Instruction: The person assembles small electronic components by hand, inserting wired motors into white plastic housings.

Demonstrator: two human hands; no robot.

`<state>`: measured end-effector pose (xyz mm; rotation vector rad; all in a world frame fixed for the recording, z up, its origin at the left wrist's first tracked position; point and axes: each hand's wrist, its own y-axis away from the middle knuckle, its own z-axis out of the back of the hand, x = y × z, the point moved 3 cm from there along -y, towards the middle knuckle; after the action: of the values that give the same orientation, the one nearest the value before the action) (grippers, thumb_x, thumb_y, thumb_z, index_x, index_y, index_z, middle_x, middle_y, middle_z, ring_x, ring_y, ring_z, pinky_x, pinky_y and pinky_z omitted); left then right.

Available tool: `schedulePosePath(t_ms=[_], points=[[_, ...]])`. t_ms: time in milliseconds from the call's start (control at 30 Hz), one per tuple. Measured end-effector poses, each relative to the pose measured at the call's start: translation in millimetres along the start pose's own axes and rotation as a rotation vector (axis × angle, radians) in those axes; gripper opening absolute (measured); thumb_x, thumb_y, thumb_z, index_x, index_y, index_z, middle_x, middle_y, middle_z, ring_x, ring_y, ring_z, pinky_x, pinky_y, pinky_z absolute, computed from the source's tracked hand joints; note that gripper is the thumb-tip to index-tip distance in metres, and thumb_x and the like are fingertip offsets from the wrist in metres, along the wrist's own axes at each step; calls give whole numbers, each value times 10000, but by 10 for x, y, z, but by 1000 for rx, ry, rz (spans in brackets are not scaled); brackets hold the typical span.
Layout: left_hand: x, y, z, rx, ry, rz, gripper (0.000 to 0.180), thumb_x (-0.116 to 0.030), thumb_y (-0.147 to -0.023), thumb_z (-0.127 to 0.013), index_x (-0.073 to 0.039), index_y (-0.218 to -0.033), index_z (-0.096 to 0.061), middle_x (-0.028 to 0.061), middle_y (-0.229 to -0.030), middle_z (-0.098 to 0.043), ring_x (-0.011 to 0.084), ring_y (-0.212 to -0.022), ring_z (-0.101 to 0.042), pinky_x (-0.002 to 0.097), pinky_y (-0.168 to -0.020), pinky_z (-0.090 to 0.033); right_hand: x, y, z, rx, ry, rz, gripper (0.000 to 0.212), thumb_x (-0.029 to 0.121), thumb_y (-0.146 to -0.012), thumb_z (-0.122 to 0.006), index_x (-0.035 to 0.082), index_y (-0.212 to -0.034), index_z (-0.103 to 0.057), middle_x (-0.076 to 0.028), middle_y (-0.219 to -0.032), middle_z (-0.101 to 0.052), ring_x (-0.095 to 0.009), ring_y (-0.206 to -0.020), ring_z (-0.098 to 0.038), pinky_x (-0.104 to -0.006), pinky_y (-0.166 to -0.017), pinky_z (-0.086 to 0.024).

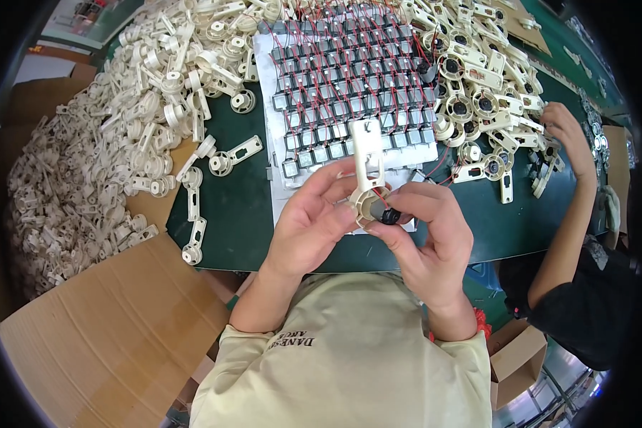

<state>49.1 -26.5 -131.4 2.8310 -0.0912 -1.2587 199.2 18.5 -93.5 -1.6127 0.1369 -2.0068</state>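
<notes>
Left hand (308, 222) grips the cream housing (367, 155) — right hand (437, 246) pinches a motor (389, 215) at its round opening.

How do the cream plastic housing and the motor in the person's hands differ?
The housing is cream; the motor is grey and black. The housing is long, with a slotted handle; the motor is shorter, roughly cylindrical. The left hand holds the housing, the right hand the motor.
</notes>
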Motion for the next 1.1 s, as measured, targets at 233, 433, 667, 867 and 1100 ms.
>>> schedulePosePath(t_ms=[233, 433, 667, 867, 1100], points=[[63, 10, 129, 3, 22, 57, 572, -264, -924, -639, 53, -1326, -386, 248, -1266, -548, 296, -1186, -557, 403, -994, -459, 71, 9, 20, -10, 220, 14, 411, 94, -664, -838, 53, -1036, -666, -86, -923, -622, -211, -737, -626, -301, -593, -508], [85, -4, 81, 34, 83, 83, 529, -257, -936, -621, 55, -1303, -401, 239, -1266, -549, 287, -1184, -558, 407, -995, -460, 82, 12, 43, 14, 311, 182, 418, 103, -655, -835, 56, -1042, -683, -81, -915, -612, -205, -718, -615, -304, -575, -506], [21, 6, 18, 23, -9, 42, 466, -221, -958, -580, 65, -1291, -421, 255, -1293, -528, 289, -1192, -553, 410, -993, -462, 108, -7, 7, 5, 311, 139, 413, 80, -654, -829, 57, -1040, -685, -85, -926, -615, -213, -749, -618, -310, -601, -507], [17, 68, -41, -42, 20, 63, 420, -179, -975, -542, 72, -1291, -424, 265, -1341, -489, 274, -1184, -552, 400, -968, -483, 107, 29, -17, 12, 329, 147, 392, 22, -692, -792, 64, -1063, -676, -81, -933, -611, -230, -762, -622, -318, -630, -519], [-63, -5, -117, -19, -150, -79, 410, -108, -932, -604, 25, -1287, -448, 242, -1318, -522, 279, -1157, -573, 391, -951, -507, 55, 48, -36, 65, 246, 83, 373, -49, -723, -740, 0, -1072, -617, -118, -996, -575, -176, -750, -581, -274, -627, -482]])
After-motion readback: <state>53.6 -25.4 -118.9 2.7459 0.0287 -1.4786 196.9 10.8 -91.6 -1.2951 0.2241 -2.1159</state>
